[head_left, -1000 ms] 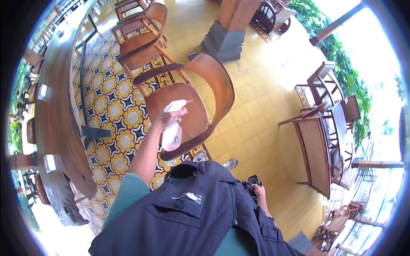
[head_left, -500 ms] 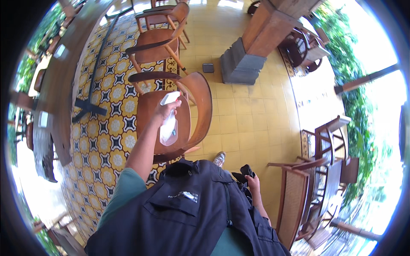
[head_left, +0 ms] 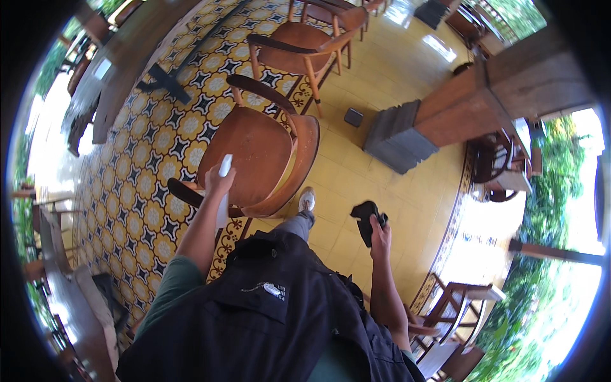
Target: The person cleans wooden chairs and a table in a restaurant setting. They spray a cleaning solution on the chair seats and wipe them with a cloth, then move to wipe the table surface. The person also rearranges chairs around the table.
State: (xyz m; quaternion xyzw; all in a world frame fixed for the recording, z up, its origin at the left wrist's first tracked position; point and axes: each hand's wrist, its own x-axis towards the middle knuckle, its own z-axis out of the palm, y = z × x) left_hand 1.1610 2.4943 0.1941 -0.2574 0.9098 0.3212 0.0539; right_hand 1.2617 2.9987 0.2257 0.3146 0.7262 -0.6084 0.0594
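Observation:
My left hand [head_left: 219, 181] is closed around a white spray bottle [head_left: 225, 167] with a clear body. Most of the bottle is hidden by my fingers and forearm. It is held over the front of a wooden armchair [head_left: 251, 149] with a brown seat, dark arms and a curved backrest. My right hand [head_left: 380, 235] grips a bunched black cloth [head_left: 365, 219], raised above the yellow floor to the right of that chair. Small pale specks show on the chair's seat.
A second wooden armchair [head_left: 294, 48] stands farther off. To the right, a wooden pillar rises from a grey stone base [head_left: 398, 137], with a small dark square box [head_left: 354, 116] on the floor beside it. A long wooden table [head_left: 137, 38] runs along the left. More chairs [head_left: 452, 312] stand at lower right.
My right hand has come forward and up with the black cloth. My left hand has drawn back and left with the spray bottle. The view has turned, and the near armchair appears closer.

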